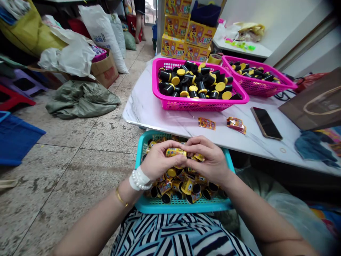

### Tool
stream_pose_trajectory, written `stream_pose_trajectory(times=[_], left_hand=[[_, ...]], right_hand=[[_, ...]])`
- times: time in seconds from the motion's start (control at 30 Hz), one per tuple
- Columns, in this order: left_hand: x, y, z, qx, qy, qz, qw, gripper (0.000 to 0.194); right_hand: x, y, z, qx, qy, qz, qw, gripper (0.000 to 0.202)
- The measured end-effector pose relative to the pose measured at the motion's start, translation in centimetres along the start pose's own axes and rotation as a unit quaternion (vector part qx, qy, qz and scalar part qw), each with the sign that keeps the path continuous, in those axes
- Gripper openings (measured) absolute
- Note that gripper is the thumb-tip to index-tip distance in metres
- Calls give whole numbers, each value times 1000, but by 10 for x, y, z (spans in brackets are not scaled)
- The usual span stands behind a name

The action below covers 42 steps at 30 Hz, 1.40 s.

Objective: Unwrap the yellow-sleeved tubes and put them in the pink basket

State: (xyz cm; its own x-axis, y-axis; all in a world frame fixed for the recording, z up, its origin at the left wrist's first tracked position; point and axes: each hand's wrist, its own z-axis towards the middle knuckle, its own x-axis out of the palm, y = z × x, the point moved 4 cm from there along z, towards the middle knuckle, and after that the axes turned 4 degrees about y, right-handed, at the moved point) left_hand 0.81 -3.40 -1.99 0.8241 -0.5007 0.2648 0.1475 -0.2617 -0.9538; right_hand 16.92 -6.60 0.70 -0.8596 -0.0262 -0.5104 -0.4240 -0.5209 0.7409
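Observation:
Above the teal basket (183, 208), my left hand (162, 158) is closed round a yellow printed canister (176, 153). My right hand (206, 158) meets it at the canister's right end, fingers bent together and touching that end. Several wrapped yellow canisters (188, 184) with dark open ends lie in the basket on my lap. Beyond, on the white table, a pink basket (197, 104) holds many black canisters with yellow lids (201, 87). Small printed label sheets (206, 123) and a stack of labels (236, 124) lie near the table's front edge.
A second pink basket (262, 85), a phone (266, 122), a brown paper bag (314, 103) and a blue cloth (314, 147) are on the right. Yellow boxes (186, 35) stand behind. Sacks (102, 35), a cardboard box (105, 69) and a blue crate (18, 140) are left. Another person's legs (140, 25) show far back.

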Motion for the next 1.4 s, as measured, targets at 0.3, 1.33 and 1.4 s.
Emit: stream_pose_trajectory(times=[0.3,1.33,1.4], left_hand=[[-8,16,6,-58,5,-46,997,42],[-12,15,-2,22,-5,273,962,32],[-11,26,-1,-49,36,213,975,38]], right_hand=[[-3,-16,-10,38,-16,8,999,37],[13,-18,-23,-75,-33,-73,994,42],[18,-17,-29,-118,-21,-113,986,49]])
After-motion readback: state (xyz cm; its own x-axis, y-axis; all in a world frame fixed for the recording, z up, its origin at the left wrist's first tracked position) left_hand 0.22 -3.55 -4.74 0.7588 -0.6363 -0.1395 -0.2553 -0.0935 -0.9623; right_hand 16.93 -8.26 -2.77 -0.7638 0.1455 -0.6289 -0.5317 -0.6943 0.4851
